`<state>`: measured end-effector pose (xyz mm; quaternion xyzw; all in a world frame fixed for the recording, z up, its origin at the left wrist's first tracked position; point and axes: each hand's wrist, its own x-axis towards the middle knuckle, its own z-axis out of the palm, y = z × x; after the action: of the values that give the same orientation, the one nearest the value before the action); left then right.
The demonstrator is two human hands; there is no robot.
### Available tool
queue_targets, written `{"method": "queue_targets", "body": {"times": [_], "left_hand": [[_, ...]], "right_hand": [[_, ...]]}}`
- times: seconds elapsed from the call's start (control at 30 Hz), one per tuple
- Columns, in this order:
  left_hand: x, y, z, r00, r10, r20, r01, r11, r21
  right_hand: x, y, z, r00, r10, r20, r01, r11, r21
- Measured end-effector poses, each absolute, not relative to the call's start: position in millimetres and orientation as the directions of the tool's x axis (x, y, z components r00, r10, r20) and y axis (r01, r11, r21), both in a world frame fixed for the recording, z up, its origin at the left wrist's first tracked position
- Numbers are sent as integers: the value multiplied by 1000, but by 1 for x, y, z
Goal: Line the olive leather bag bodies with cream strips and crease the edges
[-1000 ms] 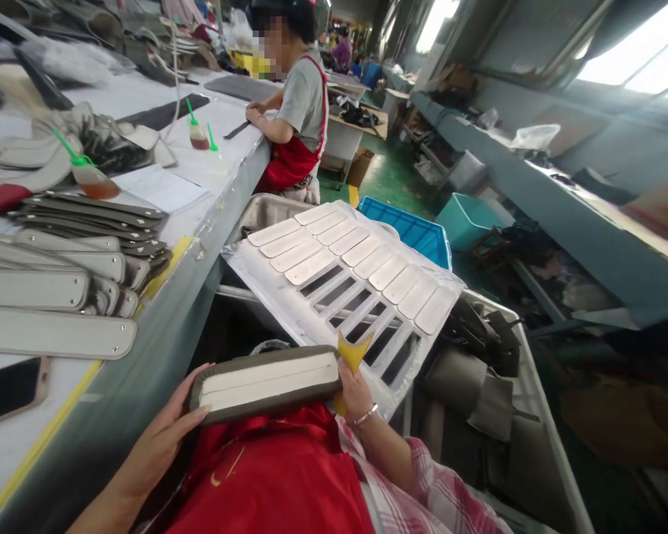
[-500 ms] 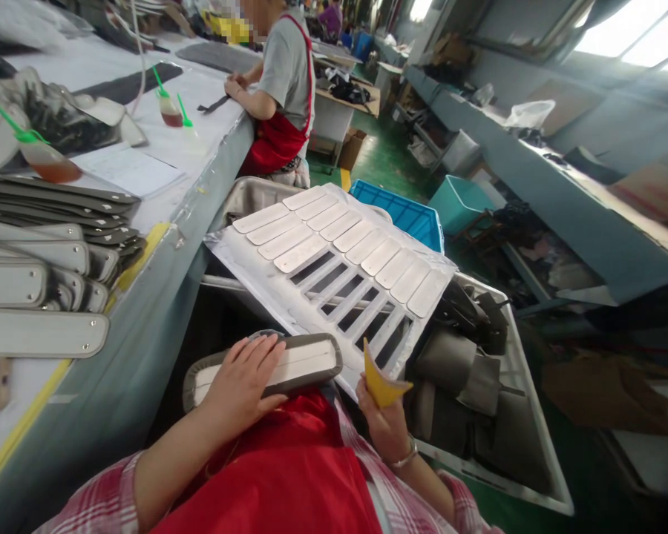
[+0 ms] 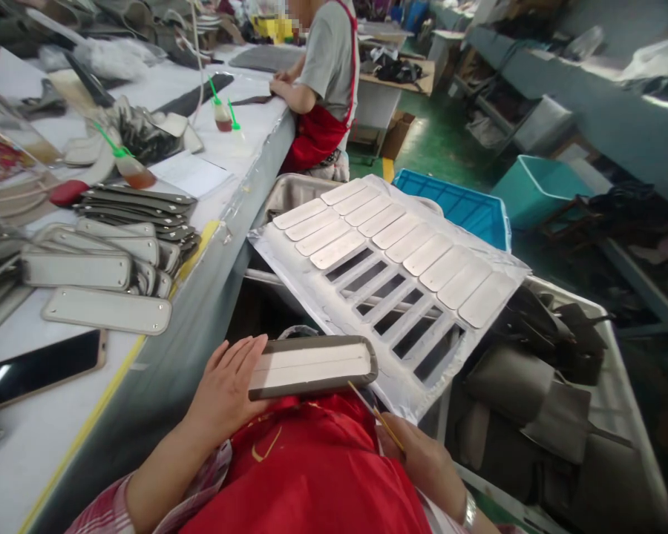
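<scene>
On my lap, against the red apron, lies an oblong piece with a dark grey raised rim, rounded ends and a white middle with a line along it. My left hand grips its left end, fingers over the top and thumb at the near side. My right hand is closed on a thin, bendy yellow piece, seen nearly edge-on. The yellow piece's tip is at the near rim, by the right end; whether it touches cannot be made out.
Ahead, a white slotted board bears several pale oblong panels. To the left, a table holds stacked grey strips, a phone and green-tipped bottles. On the right stands a white bin of dark pieces. Another person works beyond.
My right hand has moved down and the yellow piece has turned edge-on, its tip now by the rim. My left hand has shifted to the oblong piece's left end. The view has swung left.
</scene>
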<state>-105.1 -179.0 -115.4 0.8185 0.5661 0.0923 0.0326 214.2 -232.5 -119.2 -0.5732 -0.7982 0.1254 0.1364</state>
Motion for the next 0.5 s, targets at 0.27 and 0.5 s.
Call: {"method": "queue_targets", "body": {"times": [0.27,0.5], "left_hand": [[-110,-178,-115,321,940,117,903,-341,262],[-114,-179,-125,354,928,116,904,-371,212]], "right_hand": [[211,-222,-111,-361,932,7,882,344,-321],[216,-228,-107,-320,944,-78,923,292,-251]]}}
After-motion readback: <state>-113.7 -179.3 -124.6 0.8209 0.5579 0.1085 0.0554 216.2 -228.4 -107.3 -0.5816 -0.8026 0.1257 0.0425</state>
